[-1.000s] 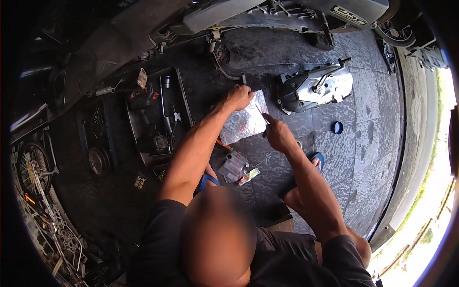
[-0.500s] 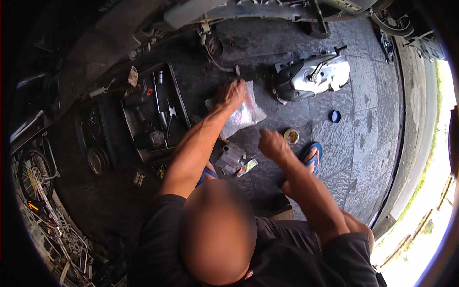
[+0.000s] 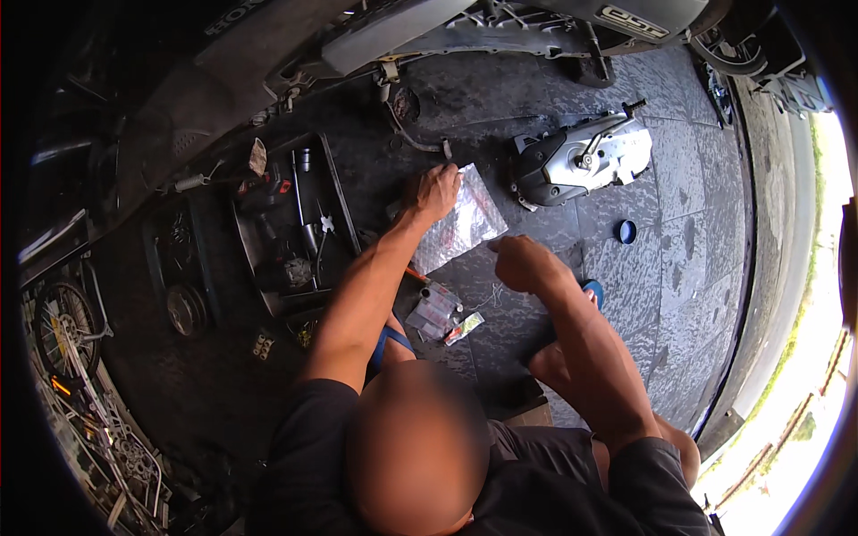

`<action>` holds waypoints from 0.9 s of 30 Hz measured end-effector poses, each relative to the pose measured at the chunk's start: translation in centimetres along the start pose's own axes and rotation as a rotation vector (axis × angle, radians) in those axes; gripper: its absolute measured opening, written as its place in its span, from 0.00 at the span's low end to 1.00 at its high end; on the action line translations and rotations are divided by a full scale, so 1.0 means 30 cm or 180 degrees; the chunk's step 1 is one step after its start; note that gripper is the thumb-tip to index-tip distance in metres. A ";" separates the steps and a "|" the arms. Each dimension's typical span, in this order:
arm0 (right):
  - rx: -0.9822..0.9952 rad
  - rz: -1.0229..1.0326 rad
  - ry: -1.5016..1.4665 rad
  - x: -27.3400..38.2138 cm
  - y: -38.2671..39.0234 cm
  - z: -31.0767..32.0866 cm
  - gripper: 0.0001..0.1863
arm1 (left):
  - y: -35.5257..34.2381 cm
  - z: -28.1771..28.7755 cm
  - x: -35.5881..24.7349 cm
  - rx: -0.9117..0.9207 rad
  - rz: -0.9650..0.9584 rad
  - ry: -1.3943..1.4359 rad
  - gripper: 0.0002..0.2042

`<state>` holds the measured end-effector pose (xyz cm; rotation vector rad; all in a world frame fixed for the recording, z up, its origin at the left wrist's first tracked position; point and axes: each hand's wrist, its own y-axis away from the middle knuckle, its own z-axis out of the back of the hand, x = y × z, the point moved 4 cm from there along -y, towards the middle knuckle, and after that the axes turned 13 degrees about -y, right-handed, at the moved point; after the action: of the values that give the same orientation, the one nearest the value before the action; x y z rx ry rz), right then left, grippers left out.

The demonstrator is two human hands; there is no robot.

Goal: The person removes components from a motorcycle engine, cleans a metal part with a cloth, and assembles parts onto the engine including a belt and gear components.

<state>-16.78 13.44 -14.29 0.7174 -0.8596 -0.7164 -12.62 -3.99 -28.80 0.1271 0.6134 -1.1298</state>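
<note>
A tray of tools (image 3: 277,228) sits on the dark floor (image 3: 679,259) at left. The left hand (image 3: 433,192) presses flat, fingers spread, on a clear plastic bag (image 3: 465,228). Just right, the right hand (image 3: 523,263) hovers curled into a loose fist, apparently empty; the grey engine cover (image 3: 581,161) lies farther off.

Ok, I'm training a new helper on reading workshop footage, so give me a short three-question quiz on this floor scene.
1. True or false: the left hand rests on the clear plastic bag lying on the floor.
2. What lies just beyond the bag, further from the person? A) the grey engine cover B) a red bucket C) a folded cloth
3. Fill in: the right hand is closed in a loose ____ above the floor, right of the bag.

Key: 1 true; 2 A; 3 fist. What the right hand holds, if anything, cannot be told.
</note>
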 end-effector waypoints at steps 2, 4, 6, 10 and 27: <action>-0.0442 0.0311 -0.0283 0.029 0.004 0.058 0.22 | -0.001 0.008 -0.018 0.0021 -0.0024 -0.0050 0.08; -0.0953 0.0296 -0.0628 0.008 -0.037 0.086 0.22 | -0.010 0.005 -0.055 0.0080 -0.0003 -0.0003 0.08; -0.1039 0.0297 -0.0536 0.019 -0.144 0.077 0.21 | -0.032 0.025 -0.057 -0.0018 -0.0073 -0.0008 0.09; -0.1000 0.0111 -0.0434 0.062 -0.211 0.036 0.19 | 0.003 0.013 -0.023 0.0171 0.0002 -0.0116 0.09; -0.1837 -0.0233 -0.1361 -0.215 0.166 -0.237 0.16 | 0.069 0.170 -0.171 0.0245 -0.0292 -0.0431 0.15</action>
<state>-12.43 23.16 -16.25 0.0747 -0.9495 -1.1460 -10.25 -0.96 -22.34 0.0882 0.4592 -1.2406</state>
